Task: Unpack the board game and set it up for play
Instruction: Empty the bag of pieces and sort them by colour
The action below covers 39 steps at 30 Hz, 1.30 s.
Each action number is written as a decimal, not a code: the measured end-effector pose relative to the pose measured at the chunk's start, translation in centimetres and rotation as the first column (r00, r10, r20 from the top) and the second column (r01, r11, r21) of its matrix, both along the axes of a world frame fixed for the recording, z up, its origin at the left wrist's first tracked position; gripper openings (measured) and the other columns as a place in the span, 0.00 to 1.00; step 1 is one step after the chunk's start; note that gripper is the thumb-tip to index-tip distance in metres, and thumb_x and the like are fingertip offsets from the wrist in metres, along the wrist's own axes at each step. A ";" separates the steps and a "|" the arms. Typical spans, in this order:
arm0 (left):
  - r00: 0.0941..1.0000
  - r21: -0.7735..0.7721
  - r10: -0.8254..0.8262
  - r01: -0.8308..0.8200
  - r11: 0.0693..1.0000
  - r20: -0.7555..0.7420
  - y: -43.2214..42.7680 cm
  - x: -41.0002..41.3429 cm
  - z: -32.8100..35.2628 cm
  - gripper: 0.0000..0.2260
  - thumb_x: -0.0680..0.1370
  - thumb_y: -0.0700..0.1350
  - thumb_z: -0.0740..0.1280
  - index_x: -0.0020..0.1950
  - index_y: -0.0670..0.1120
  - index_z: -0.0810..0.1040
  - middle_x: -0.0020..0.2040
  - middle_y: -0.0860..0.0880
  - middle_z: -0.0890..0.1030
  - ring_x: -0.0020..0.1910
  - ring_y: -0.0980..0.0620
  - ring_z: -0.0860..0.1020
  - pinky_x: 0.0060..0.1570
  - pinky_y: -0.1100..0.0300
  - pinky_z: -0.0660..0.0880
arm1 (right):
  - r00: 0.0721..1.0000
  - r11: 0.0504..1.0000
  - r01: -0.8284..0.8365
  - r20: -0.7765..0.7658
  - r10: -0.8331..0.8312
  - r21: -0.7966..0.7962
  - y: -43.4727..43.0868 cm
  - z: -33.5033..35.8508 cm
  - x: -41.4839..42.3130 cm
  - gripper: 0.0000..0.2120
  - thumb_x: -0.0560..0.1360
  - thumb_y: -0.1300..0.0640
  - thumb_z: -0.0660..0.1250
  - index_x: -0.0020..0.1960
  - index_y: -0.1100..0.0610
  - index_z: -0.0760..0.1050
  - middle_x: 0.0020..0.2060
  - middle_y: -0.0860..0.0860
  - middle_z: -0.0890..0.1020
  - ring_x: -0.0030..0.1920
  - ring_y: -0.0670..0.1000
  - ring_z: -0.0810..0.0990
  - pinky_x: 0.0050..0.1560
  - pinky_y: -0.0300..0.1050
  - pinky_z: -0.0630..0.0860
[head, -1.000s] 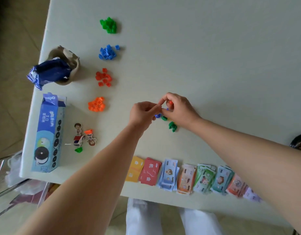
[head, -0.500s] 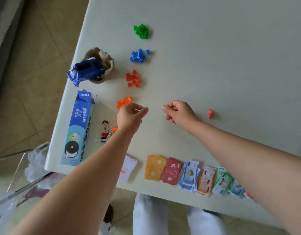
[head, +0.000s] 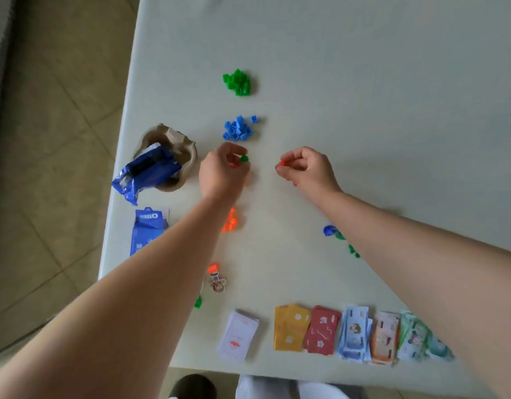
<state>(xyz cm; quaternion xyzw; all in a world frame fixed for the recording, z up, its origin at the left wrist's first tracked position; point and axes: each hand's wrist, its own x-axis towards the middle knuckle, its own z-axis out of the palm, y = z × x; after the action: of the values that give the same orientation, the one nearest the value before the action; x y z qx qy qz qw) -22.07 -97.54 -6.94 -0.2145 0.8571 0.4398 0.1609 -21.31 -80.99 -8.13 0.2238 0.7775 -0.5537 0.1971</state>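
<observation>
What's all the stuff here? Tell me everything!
Green cubes: one pile, green, farthest on table.
Blue cubes: one pile, blue, nearer than green.
Orange cubes: one pile, orange, beside left forearm.
Loose pieces: few, blue, green, beside right forearm.
Figure tokens: count unclear, printed card, beside left forearm.
Card decks: three, white, yellow, red, near edge.
Money stacks: several, mixed colours, right of decks.
Cookie box: one, blue, left edge.
Wrapper: one, blue, in brown paper holder.
Left hand: one, pinching green piece.
Right hand: one, pinching red piece.
</observation>
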 end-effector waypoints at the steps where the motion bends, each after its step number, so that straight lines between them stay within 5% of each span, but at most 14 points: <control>1: 1.000 -0.010 -0.002 0.002 1.000 -0.005 0.0 -1.2 -0.1 0.09 0.73 0.39 0.67 0.49 0.50 0.80 0.35 0.56 0.76 0.27 0.61 0.75 0.30 0.66 0.73 | 1.000 1.000 -0.003 -0.019 0.004 0.019 -0.1 -0.4 -1.1 0.08 0.70 0.63 0.73 0.48 0.57 0.78 0.40 0.51 0.81 0.34 0.43 0.75 0.36 0.31 0.71; 7: 0.997 -0.093 -0.062 0.057 0.994 -0.047 0.2 -7.5 -1.3 0.09 0.72 0.39 0.67 0.50 0.50 0.80 0.46 0.51 0.80 0.42 0.53 0.76 0.39 0.63 0.67 | 0.994 0.992 -0.007 -0.104 0.020 0.123 -0.6 -2.1 -5.9 0.07 0.70 0.63 0.73 0.48 0.59 0.81 0.41 0.52 0.82 0.33 0.43 0.74 0.44 0.38 0.73; 18: 0.999 -0.209 -0.008 -0.001 0.978 -0.042 1.0 -14.4 -3.4 0.11 0.72 0.40 0.68 0.52 0.50 0.79 0.50 0.48 0.80 0.45 0.50 0.76 0.39 0.62 0.65 | 0.991 0.961 -0.022 -0.124 0.058 0.274 -0.3 -4.2 -8.4 0.05 0.69 0.58 0.72 0.45 0.53 0.82 0.35 0.44 0.81 0.35 0.45 0.77 0.45 0.44 0.78; 25: 0.997 -0.235 -0.067 0.054 0.971 -0.046 -0.3 -11.7 -2.2 0.12 0.73 0.39 0.66 0.55 0.48 0.75 0.48 0.49 0.77 0.41 0.53 0.73 0.38 0.62 0.64 | 0.989 0.962 -0.018 -0.135 0.056 0.273 -1.0 -3.8 -7.5 0.04 0.71 0.58 0.70 0.45 0.53 0.82 0.40 0.51 0.82 0.35 0.46 0.75 0.45 0.44 0.76; 32: 0.993 -0.260 -0.104 0.116 0.959 0.060 -1.6 -4.8 -0.8 0.11 0.74 0.38 0.64 0.55 0.47 0.77 0.52 0.47 0.75 0.42 0.50 0.75 0.42 0.59 0.68 | 0.932 0.922 -0.326 -0.091 0.350 0.211 -3.9 -2.4 -2.9 0.08 0.67 0.63 0.70 0.44 0.53 0.81 0.36 0.45 0.81 0.32 0.46 0.74 0.41 0.40 0.74; 39: 0.985 -0.283 -0.163 0.171 0.944 0.052 -1.4 -2.0 0.0 0.14 0.73 0.37 0.64 0.58 0.45 0.76 0.57 0.45 0.72 0.44 0.47 0.73 0.43 0.58 0.68 | 0.924 0.907 -0.354 -0.067 0.378 0.228 -5.0 -2.6 -0.8 0.15 0.70 0.67 0.67 0.55 0.57 0.77 0.45 0.50 0.79 0.40 0.49 0.76 0.45 0.40 0.73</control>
<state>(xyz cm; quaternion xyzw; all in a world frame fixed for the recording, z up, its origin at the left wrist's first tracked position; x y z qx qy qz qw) -24.03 -98.92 -6.98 -0.1682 0.9245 0.2929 0.1769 -22.16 -85.99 -10.78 0.0628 0.8697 -0.4325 0.2296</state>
